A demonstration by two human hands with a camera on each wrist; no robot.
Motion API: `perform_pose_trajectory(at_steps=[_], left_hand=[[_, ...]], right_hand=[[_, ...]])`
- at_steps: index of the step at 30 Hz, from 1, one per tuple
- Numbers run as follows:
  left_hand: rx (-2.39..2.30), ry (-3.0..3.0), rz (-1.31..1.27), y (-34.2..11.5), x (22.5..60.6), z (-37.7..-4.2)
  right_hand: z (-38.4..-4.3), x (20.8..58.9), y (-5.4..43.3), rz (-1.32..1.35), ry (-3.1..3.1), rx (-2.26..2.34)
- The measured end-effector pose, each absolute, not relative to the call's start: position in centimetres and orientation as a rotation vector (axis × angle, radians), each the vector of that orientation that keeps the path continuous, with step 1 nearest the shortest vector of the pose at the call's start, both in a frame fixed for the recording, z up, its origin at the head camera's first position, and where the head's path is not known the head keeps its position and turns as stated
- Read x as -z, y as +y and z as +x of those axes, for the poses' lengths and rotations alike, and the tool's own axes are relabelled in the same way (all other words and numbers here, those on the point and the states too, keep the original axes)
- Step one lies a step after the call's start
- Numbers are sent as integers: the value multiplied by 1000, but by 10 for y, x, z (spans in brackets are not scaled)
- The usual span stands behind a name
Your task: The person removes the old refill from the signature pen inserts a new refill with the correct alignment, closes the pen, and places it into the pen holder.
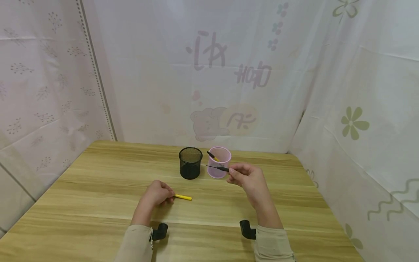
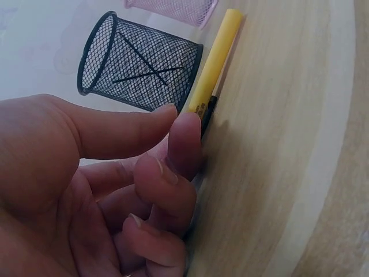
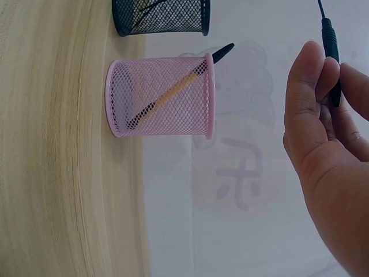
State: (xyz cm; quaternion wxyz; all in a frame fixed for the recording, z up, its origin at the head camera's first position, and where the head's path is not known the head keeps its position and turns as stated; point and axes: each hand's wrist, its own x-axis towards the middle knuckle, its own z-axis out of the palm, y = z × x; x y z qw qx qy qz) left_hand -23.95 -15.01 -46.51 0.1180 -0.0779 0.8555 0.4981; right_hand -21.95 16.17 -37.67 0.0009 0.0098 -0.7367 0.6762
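Note:
My left hand [image 1: 158, 192] is low over the table, its thumb and forefinger pinching one end of a yellow pen [image 1: 184, 197]. In the left wrist view, the pen [image 2: 216, 60] slants away past the fingertips, and its darker end is partly hidden behind them. My right hand [image 1: 248, 180] holds a small black screwdriver [image 1: 223, 169] by its handle, raised in front of a pink mesh pen cup [image 1: 216, 174]. Its thin shaft points left. In the right wrist view, another yellow pen [image 3: 176, 89] with black ends leans inside the pink cup, one tip sticking out over the rim.
A black mesh pen cup [image 1: 190, 170] stands just left of the pink one. Thin crossed dark lines show through its mesh [image 2: 144, 63]. The wooden table [image 1: 98, 182] meets a patterned curtain [image 1: 147, 91] behind the cups. Black fittings [image 1: 160, 231] are strapped at both wrists.

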Motion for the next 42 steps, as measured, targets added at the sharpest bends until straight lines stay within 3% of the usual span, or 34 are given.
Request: perform_pose_trajectory(at_steps=[24, 42], left_hand=[[-1369, 2518, -266, -151, 462, -241], [-1296, 2650, -43, -148, 441, -241]], right_hand=[[-222, 375, 164, 27, -2310, -2124], [-223, 369, 162, 28, -2326, -2114]])
